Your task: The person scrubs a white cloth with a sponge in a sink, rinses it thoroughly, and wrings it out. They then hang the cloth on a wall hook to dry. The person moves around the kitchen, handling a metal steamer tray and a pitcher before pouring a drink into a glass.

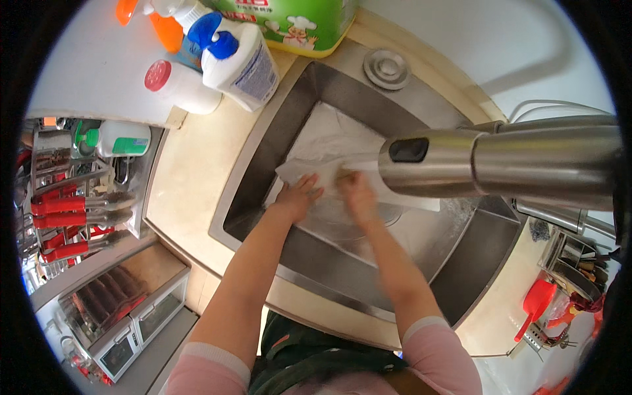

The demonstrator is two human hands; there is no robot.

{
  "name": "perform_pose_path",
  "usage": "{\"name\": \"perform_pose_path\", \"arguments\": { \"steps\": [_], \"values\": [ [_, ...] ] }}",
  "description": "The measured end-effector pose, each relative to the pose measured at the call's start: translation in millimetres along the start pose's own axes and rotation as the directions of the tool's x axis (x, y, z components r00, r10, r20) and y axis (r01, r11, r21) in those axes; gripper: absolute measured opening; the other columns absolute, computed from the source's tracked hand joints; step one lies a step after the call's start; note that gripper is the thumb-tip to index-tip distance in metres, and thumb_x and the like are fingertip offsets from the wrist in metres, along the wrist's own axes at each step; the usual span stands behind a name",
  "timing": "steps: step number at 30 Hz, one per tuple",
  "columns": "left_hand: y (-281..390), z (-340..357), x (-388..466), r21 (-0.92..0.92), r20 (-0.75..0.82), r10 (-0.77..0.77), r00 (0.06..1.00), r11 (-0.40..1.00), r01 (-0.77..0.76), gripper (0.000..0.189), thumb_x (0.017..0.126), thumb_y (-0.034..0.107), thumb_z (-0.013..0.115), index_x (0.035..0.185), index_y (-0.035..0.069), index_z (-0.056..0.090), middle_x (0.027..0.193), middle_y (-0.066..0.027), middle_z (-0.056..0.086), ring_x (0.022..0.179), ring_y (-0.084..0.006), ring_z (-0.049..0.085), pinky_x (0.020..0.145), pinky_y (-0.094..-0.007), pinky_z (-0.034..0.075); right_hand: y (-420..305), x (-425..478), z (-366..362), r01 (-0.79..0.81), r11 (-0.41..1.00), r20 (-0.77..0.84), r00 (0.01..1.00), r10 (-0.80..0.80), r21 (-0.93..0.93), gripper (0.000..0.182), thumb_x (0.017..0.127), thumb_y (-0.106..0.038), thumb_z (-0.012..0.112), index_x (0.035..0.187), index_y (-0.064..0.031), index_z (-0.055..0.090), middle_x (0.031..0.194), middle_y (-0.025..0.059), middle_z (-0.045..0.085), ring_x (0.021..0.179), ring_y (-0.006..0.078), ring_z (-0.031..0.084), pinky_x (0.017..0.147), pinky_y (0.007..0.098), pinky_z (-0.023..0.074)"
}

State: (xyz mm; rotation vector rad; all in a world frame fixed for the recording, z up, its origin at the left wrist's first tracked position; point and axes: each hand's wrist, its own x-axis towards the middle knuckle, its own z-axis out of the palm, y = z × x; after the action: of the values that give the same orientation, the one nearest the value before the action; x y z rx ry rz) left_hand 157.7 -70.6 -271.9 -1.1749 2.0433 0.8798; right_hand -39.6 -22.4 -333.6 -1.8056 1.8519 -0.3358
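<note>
A white, flat sheet-like piece (340, 123) lies in the stainless steel sink (321, 271). One part of it stands up in a wavy edge near the middle, and its material is hard to tell. My left hand (295, 198) rests on it with the fingers spread, pressing near its left corner. My right hand (359, 197) is closed around a small brownish scrubber (345, 173) against the white surface. Motion blurs both that hand and the scrubber, so its exact kind is unclear. Partly hidden under the sheet is the round drain (392, 216).
A thick metal faucet (434, 160) juts over the sink from the right. A blue-capped white bottle (242, 64), a red-capped white bottle (185, 88) and a green jug (301, 24) stand behind it. A drain strainer (387, 69) sits on the rim. A red scoop (537, 301) lies right.
</note>
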Motion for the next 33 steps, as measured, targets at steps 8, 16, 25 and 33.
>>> {"name": "perform_pose_path", "arguments": {
  "steps": [8,16,25,33],
  "values": [
    [8,-10,-11,0.057,0.098,0.009,0.995,0.998,-0.014,0.076,0.071,-0.002,0.049,0.135,0.026,0.020,0.142,0.0008,-0.009,0.131,-0.0189,0.001,0.102,-0.0478,0.018,26,-11,-35,-0.241,0.965,-0.209,0.954,0.216,-0.102,0.019,0.076,-0.012,0.049,0.089,-0.0006,0.057,0.093,0.0215,0.052,0.086,0.0358,0.050,0.073,0.0430,0.0404],
    [-2,6,-8,-0.007,0.041,0.040,0.998,0.999,-0.040,0.072,0.071,-0.003,0.046,0.134,0.024,0.024,0.143,0.0007,-0.006,0.131,-0.0175,0.000,0.102,-0.0510,0.017,21,-77,-37,0.054,0.998,0.133,0.990,-0.052,-0.013,0.026,0.068,-0.014,0.058,0.094,-0.0121,0.054,0.092,0.0165,0.050,0.080,0.0338,0.055,0.063,0.0417,0.0461],
    [6,-26,3,-0.167,-0.335,-0.157,0.929,0.980,0.106,0.029,0.071,0.007,0.056,0.099,0.003,0.050,0.112,-0.0132,0.047,0.103,-0.0278,0.047,0.082,-0.0372,0.043,71,25,-130,0.037,0.979,-0.102,0.993,-0.059,-0.200,0.064,0.063,-0.013,0.058,0.123,-0.0085,0.036,0.101,0.0167,0.052,0.080,0.0334,0.056,0.068,0.0421,0.0450],
    [11,6,14,-0.204,-0.426,-0.308,0.851,0.949,0.242,0.016,0.074,0.007,0.051,0.088,0.003,0.056,0.099,-0.0140,0.054,0.094,-0.0293,0.054,0.074,-0.0383,0.047,59,63,-122,-0.048,0.913,0.258,0.952,0.165,-0.405,0.047,0.063,-0.014,0.058,0.107,-0.0035,0.045,0.100,0.0188,0.053,0.091,0.0340,0.055,0.074,0.0410,0.0456]
  ]
}}
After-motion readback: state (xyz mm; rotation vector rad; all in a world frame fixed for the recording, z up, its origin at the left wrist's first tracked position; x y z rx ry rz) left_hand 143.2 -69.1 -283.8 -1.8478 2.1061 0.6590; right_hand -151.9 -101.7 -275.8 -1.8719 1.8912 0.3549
